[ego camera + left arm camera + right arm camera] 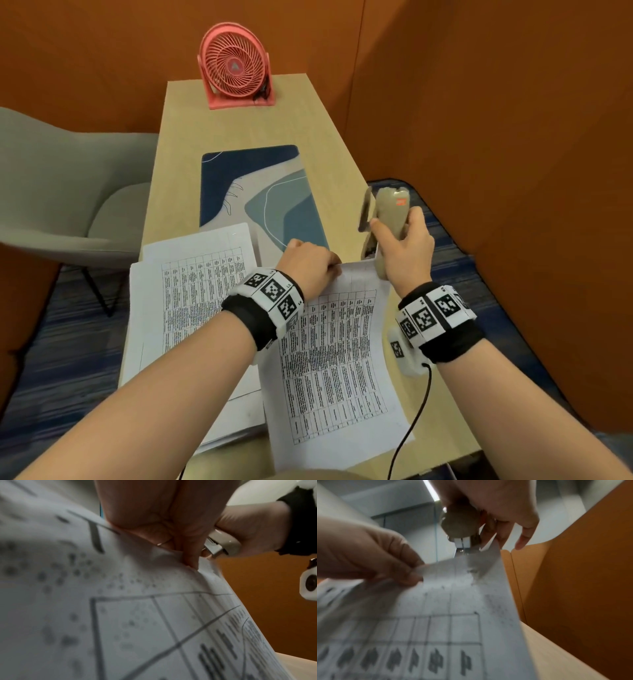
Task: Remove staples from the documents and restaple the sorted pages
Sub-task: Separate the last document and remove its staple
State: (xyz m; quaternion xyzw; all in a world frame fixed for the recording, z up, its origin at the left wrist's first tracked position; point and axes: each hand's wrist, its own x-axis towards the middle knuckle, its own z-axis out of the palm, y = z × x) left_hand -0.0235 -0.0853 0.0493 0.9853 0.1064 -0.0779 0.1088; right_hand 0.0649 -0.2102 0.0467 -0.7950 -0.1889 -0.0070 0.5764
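Left hand (310, 265) pinches the top edge of the white printed table sheet (334, 370); right hand (404, 253) grips a beige plastic stapler (388, 219) at its corner, over the pale wooden bench (260, 126)

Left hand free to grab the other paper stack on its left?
Probably not yet: the left hand is pinching the top edge of the lifted document. The paper stack lies uncovered beside it, path clear once it lets go.

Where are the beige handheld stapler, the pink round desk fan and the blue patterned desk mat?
beige handheld stapler (390, 214), head view, on its upper body.
pink round desk fan (235, 66), head view, on the grille's centre.
blue patterned desk mat (219, 178), head view, on its dark left part.
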